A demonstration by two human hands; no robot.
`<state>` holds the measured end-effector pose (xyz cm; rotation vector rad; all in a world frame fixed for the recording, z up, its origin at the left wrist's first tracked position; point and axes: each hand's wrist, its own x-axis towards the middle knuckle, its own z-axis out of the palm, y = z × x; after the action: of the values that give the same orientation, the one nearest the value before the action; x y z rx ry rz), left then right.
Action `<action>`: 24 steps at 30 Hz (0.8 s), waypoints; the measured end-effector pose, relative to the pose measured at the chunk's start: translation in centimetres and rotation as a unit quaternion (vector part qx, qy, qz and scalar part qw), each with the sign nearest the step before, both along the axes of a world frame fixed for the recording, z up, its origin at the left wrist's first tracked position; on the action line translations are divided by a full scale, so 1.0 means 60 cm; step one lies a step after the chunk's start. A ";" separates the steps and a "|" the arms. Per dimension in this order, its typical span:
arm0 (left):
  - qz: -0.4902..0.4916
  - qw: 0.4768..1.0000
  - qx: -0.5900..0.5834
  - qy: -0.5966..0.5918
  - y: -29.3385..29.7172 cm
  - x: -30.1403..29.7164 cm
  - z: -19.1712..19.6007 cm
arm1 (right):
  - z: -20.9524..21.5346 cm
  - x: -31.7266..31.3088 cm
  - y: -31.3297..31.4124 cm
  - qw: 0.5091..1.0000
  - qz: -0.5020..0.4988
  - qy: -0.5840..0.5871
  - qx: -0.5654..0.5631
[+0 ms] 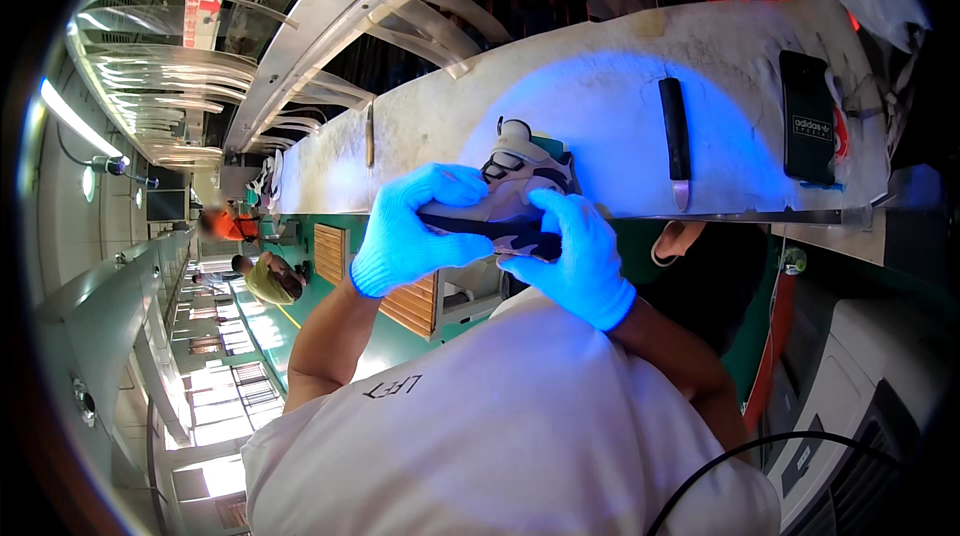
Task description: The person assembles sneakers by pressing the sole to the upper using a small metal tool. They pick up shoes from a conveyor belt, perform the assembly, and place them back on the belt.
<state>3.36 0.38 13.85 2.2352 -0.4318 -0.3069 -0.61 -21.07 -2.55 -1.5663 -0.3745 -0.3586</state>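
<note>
The left hand (415, 231), in a pale glove that glows blue under the light, is clasped around one end of a sneaker (515, 191), fingers curled over its top. The right hand (580, 256), gloved the same way, grips the other end from below, thumb pressing up against the dark sole. The sneaker, grey and white with dark trim, sits in the middle of the frame, held between both hands just in front of the table (600, 86). A pool of blue light falls on the table behind it. To the right on the table lies a slim dark tool (676, 141) with a pale tip, and further right a black phone (808, 118). In the left of the frame, other people (265, 276) stand along a green floor.
</note>
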 end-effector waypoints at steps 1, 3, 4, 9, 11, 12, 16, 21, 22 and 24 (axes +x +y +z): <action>-0.013 1.000 -0.003 -0.007 0.006 0.002 -0.001 | -0.002 0.001 0.004 1.000 0.000 -0.012 0.001; -0.025 1.000 -0.004 -0.017 0.010 0.006 -0.002 | -0.007 0.010 0.004 0.999 -0.007 -0.041 -0.003; -0.022 1.000 -0.001 -0.018 0.010 0.006 -0.002 | -0.005 0.015 0.001 0.999 -0.004 -0.042 -0.008; -0.027 0.999 0.014 -0.021 0.007 0.013 0.005 | -0.001 0.029 -0.001 0.999 0.017 -0.030 -0.016; -0.030 0.999 0.023 -0.025 0.010 0.016 0.004 | -0.002 0.030 -0.001 0.999 0.033 -0.001 -0.020; -0.035 0.999 0.014 -0.016 0.015 0.018 0.000 | -0.002 0.031 0.000 0.999 0.040 0.014 -0.023; -0.049 0.996 0.071 -0.003 0.021 0.031 0.018 | 0.006 0.045 0.008 0.998 0.046 0.005 -0.037; 0.037 0.969 0.174 0.171 0.031 0.044 0.033 | 0.018 0.046 0.027 0.993 0.057 0.000 -0.099; 0.039 0.954 0.218 0.201 0.026 0.051 0.038 | 0.022 0.046 0.031 0.993 0.052 -0.008 -0.109; 0.039 0.916 0.301 0.263 0.011 0.068 0.040 | 0.025 0.043 0.038 0.990 0.039 -0.021 -0.131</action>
<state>7.45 1.02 16.23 2.6048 0.0630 -1.0890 2.00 -18.78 -1.02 -1.7969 -0.5309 -0.2891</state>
